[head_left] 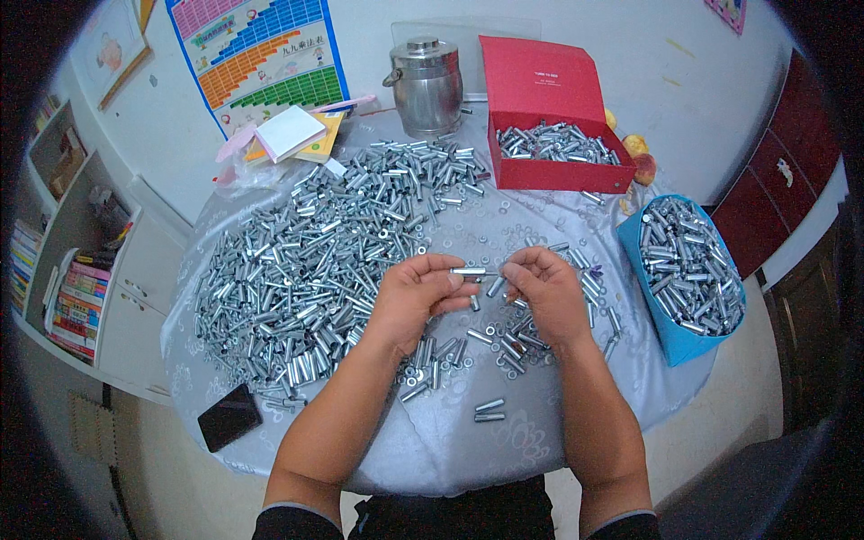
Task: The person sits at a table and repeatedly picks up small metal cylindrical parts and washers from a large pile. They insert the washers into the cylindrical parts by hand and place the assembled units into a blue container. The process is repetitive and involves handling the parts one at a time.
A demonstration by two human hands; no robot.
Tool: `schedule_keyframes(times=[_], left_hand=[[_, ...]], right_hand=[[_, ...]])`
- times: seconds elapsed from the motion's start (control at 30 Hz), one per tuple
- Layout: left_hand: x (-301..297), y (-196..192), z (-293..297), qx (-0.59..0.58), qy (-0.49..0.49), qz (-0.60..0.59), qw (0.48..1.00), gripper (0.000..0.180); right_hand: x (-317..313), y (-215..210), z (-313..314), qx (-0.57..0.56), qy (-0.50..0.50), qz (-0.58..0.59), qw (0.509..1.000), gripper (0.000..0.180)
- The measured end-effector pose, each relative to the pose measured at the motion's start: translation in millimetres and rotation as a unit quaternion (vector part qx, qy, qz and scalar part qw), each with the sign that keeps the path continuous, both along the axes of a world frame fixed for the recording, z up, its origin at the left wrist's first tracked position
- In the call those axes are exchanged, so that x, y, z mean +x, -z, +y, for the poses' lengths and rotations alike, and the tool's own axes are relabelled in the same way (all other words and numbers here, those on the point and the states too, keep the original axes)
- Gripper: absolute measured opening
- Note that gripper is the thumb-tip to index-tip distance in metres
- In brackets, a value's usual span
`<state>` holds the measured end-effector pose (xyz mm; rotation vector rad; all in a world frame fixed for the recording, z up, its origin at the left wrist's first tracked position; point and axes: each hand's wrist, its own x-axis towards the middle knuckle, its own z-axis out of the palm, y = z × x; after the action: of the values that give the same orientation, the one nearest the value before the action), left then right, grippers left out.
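Pinching a silvery metal sleeve (468,271) by its left end, our left hand (416,295) holds it level over the tablecloth (441,445); our right hand (547,292) pinches its thin right end. Nearby lie small washers (513,238). We see a big heap of metal fasteners (297,270) leftward, a filled blue bin (693,349) rightward, a filled red box (558,176) beyond.

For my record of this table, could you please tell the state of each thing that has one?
Red box: lid open, metal pieces inside
Blue basket: open, full of metal pieces
Steel pot: lid on
Phone: flat, screen dark
Metal tube: held in left fingers
Right fingers: closed at the tube's end
Metal heap: loose
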<state>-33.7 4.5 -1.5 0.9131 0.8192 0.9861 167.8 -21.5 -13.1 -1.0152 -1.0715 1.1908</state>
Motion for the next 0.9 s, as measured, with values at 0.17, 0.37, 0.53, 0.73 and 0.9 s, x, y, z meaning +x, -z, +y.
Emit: schedule_keyframes(times=[0.17,0.37,0.53,0.73,0.9], left_hand=[[1,-2,-2,-0.003,0.001,-0.002,1.000,0.022],[1,-2,-3,-0.003,0.010,-0.014,1.000,0.022],[1,-1,-3,-0.012,0.004,-0.023,1.000,0.022],[4,-1,-4,-0.008,0.006,0.013,1.000,0.023],[5,-4,-7,-0.033,0.019,0.041,0.998,0.027]], right_hand=[[-1,7,1,-0.018,-0.050,0.046,0.997,0.013],[-4,10,3,-0.029,-0.045,0.083,0.995,0.016],[-8,1,-2,-0.012,-0.023,-0.004,1.000,0.017],[-7,3,-3,0.004,0.001,-0.078,0.997,0.016],[-6,-1,-3,0.006,0.003,-0.069,0.998,0.017]])
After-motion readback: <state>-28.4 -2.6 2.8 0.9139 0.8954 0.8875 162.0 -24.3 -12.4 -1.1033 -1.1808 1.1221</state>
